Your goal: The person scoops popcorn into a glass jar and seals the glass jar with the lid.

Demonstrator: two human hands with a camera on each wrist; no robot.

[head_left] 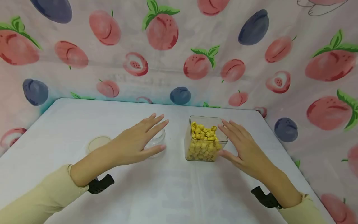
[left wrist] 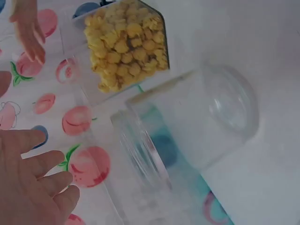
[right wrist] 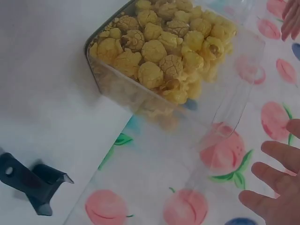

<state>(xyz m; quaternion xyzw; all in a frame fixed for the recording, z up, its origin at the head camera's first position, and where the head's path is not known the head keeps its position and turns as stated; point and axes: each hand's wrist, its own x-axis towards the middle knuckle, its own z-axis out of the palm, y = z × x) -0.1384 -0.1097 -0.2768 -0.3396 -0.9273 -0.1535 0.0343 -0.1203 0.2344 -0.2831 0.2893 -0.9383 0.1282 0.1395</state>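
From above, the head view faces forward and down across the bench (head_left: 173, 193), while 2 nearer, tilted wrist views share the popcorn box (head_left: 205, 151).

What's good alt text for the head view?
A person's right hand is beside a clear container of yellow popcorn; the left hand partly hides a clear jar. A pale disc lies farther left on the white table, before fruit-patterned cloth.

White-covered tabletop (head_left: 179, 194) at 6 o'clock. Pinkish fruit-print cloth (head_left: 165, 67) hangs at 12, w/ red peaches (head_left: 162, 33), dk-blue plums (head_left: 253, 28) & grn leaves (head_left: 167, 10). Same print on R side cloth (head_left: 327, 146) at 3 & L side cloth (head_left: 11, 77) approx 10 o'clock.
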